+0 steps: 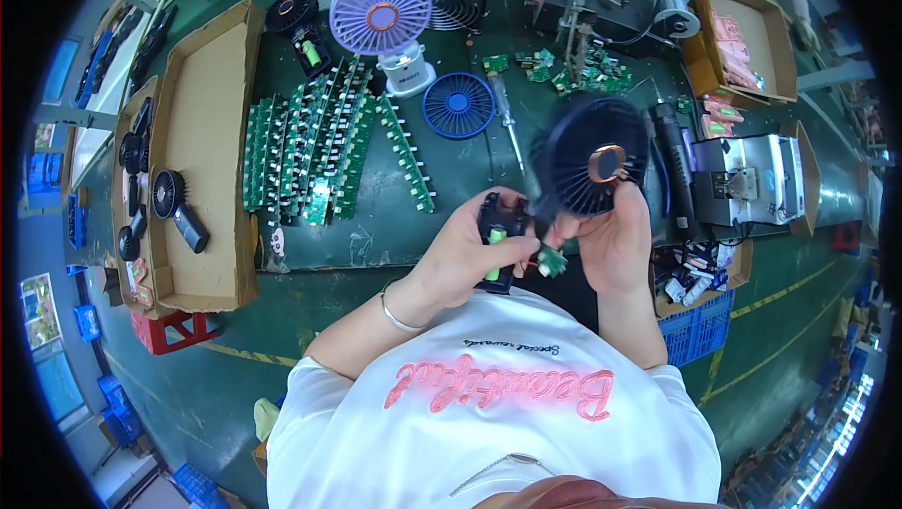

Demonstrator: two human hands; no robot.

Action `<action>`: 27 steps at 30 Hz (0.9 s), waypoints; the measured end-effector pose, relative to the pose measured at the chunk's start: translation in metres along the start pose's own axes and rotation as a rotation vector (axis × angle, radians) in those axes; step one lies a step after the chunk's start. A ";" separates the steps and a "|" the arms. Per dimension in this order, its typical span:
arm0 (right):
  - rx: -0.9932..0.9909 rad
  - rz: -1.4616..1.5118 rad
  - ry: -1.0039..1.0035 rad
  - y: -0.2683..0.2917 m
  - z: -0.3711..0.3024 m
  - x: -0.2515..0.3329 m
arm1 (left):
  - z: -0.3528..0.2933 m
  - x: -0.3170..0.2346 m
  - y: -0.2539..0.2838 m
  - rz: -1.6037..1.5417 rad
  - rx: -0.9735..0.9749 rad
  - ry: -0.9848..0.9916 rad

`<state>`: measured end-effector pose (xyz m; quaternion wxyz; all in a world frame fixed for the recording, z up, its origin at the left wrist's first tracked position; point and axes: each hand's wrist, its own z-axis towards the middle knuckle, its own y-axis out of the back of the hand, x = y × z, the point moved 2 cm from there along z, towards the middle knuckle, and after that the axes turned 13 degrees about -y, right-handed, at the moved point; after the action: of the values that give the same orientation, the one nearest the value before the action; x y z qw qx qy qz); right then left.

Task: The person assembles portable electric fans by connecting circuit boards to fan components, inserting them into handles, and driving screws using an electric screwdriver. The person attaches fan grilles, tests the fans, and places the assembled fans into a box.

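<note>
My left hand (458,255) is closed around the dark handle housing (505,216) of a small handheld fan, its thumb lying across it. Inside the housing shows a bright green battery cell (493,238). The dark blue round fan head (592,156), with a copper-coloured ring at its centre, is gripped by my right hand (618,238) and slightly blurred. Between both hands a little green circuit board (552,262) hangs by thin wires. My fingers hide how the head meets the handle.
Rows of green circuit boards (319,147) cover the bench's left half. Behind stand a purple fan (381,13) and a blue fan grille (458,105). A screwdriver (507,119) lies mid-bench. Cardboard trays (205,152) flank the left; a soldering-wire spool (675,9) stands back right.
</note>
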<state>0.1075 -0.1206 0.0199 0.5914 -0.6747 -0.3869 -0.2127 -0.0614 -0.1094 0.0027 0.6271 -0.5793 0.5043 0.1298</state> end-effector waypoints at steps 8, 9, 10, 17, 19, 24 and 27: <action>-0.109 -0.094 -0.177 0.008 0.007 -0.011 | -0.005 -0.003 0.003 -0.025 0.088 -0.022; -0.095 -0.080 -0.157 0.007 0.008 -0.012 | -0.004 -0.005 0.003 -0.020 0.076 -0.038; -0.099 -0.082 -0.158 0.007 0.008 -0.013 | -0.003 -0.005 0.003 -0.020 0.077 -0.038; -0.135 -0.213 -0.173 0.012 0.008 -0.020 | -0.003 -0.006 -0.002 0.110 0.100 -0.037; -0.079 -0.262 -0.103 0.014 0.009 -0.022 | -0.004 -0.003 0.000 0.091 0.064 -0.047; -0.140 -0.768 0.224 0.023 -0.006 -0.026 | 0.000 -0.007 0.006 -0.139 -0.030 0.050; -0.079 -0.804 0.402 0.015 -0.010 -0.027 | 0.000 -0.002 0.001 -0.112 -0.085 0.066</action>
<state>0.1045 -0.1374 -0.0081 0.4991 -0.4379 -0.4873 -0.5672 -0.0627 -0.1079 0.0042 0.5910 -0.6369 0.4855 0.0965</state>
